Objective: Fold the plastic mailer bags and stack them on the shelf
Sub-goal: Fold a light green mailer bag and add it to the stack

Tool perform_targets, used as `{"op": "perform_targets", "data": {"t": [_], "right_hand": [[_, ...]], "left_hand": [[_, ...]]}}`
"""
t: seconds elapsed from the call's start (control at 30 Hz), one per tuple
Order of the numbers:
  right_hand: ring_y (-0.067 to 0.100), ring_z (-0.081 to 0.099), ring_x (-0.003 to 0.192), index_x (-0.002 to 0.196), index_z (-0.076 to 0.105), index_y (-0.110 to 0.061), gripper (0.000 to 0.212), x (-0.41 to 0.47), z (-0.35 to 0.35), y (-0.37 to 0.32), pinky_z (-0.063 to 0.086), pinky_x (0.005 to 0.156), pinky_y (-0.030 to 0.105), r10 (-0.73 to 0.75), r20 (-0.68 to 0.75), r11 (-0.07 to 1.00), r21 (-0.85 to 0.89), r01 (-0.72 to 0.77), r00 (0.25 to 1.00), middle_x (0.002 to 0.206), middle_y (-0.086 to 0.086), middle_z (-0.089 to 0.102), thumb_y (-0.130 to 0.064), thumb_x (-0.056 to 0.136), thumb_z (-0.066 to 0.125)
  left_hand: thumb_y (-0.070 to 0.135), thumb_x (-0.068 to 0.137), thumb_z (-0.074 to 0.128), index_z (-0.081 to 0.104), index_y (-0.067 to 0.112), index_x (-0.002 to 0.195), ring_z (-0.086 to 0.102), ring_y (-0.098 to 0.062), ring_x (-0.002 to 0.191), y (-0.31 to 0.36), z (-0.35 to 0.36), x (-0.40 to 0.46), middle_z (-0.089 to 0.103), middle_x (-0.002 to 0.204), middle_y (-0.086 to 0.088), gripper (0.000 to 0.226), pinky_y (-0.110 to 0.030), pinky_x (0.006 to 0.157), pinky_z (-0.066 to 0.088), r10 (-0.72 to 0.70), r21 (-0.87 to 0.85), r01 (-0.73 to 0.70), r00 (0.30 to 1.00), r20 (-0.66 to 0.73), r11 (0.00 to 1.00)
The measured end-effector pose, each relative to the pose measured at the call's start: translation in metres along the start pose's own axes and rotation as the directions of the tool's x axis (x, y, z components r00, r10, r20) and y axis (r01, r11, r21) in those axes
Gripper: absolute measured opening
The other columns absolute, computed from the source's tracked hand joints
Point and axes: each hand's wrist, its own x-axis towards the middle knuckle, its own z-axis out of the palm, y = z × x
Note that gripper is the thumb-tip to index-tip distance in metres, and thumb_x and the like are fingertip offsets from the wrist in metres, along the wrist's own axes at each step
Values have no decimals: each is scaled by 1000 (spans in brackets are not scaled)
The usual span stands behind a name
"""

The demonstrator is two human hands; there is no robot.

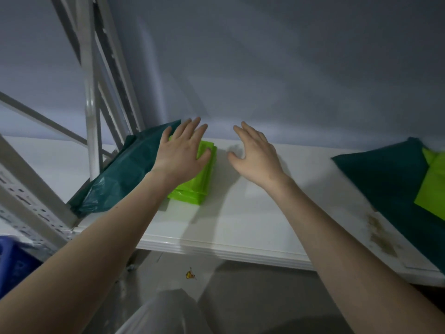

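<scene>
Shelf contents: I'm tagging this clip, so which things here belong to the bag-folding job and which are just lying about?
Job:
- folded lime-green stack, under the left hand
- dark green bag beside it
- unfolded bags at right
- shelf
- right hand, open above the shelf

Lying about:
- blue crate
- scrap on floor

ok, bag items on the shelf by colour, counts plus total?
Lime green: 2, the folded stack under the left hand and the loose bag at right
Dark green: 2, the left bag and the right bag
Total: 4
</scene>
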Motion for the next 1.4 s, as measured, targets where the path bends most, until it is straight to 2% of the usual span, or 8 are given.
{"op": "perform_targets", "data": {"t": [0.23, 0.4, 0.67, 0.87, 1.0, 1.13, 1.27, 1.4], "right_hand": [[18, 20, 142, 145, 31, -20, 59, -35, -56, 50, 25, 110, 36, 78, -101, 995, -53, -83, 992, 156, -1, 22, -34, 91, 50], [22, 27, 138, 143, 35, -17, 58, -65, -95, 107, 29, 108, 40, 155, -179, 982, -81, -172, 971, 152, 2, 30, -32, 90, 53], [21, 30, 137, 141, 37, -16, 55, -121, -149, 201, 35, 104, 41, 305, -278, 933, -106, -345, 911, 148, 2, 35, -34, 91, 53], [29, 33, 132, 144, 31, -12, 63, -159, -166, 265, 35, 102, 39, 434, -326, 874, -73, -480, 840, 145, 9, 35, -32, 90, 56], [33, 34, 130, 143, 28, -8, 67, -182, -166, 304, 32, 103, 40, 547, -357, 819, 44, -572, 757, 142, 14, 35, -27, 87, 60], [37, 32, 130, 143, 26, -6, 71, -205, -158, 342, 30, 106, 44, 657, -355, 745, 171, -645, 665, 142, 19, 31, -24, 86, 63], [37, 29, 131, 146, 17, -9, 77, -222, -146, 374, 29, 106, 44, 723, -320, 684, 211, -698, 612, 143, 19, 28, -27, 87, 62], [34, 32, 129, 146, 17, -9, 74, -229, -137, 399, 32, 104, 40, 783, -268, 622, 328, -712, 561, 140, 18, 33, -27, 88, 60]], "left_hand": [[45, 95, 33, 19, 20, 149, 9, -13, 145, 74, -12, 6, 14, 158, 4, 60, -43, 117, 6, 27, -99, -29, 999, -19, 995], [45, 95, 37, 21, 18, 148, 12, -14, 145, 140, -7, 10, 19, 156, 5, 61, -45, 116, 8, 103, -189, -110, 993, -49, 976], [47, 96, 32, 16, 20, 149, 9, -12, 145, 245, 15, 24, 16, 157, 6, 62, -41, 117, 5, 219, -310, -212, 976, -13, 927], [47, 97, 33, 16, 17, 149, 13, -16, 144, 320, 44, 28, 19, 157, 2, 62, -36, 117, 9, 315, -423, -280, 949, 14, 862], [43, 96, 40, 22, 12, 147, 25, -20, 140, 364, 65, 33, 28, 153, -4, 63, -32, 114, 20, 334, -584, -243, 941, 52, 775], [40, 95, 46, 21, 12, 147, 24, -18, 140, 404, 91, 35, 28, 152, -5, 64, -26, 111, 19, 350, -717, -136, 923, 159, 684], [38, 93, 52, 20, 13, 147, 27, -21, 138, 436, 117, 37, 28, 151, -8, 68, -24, 109, 21, 397, -750, -104, 890, 222, 653], [34, 91, 56, 18, 12, 147, 31, -25, 136, 463, 134, 41, 31, 148, -12, 70, -27, 108, 24, 406, -784, -31, 868, 286, 620]]}}
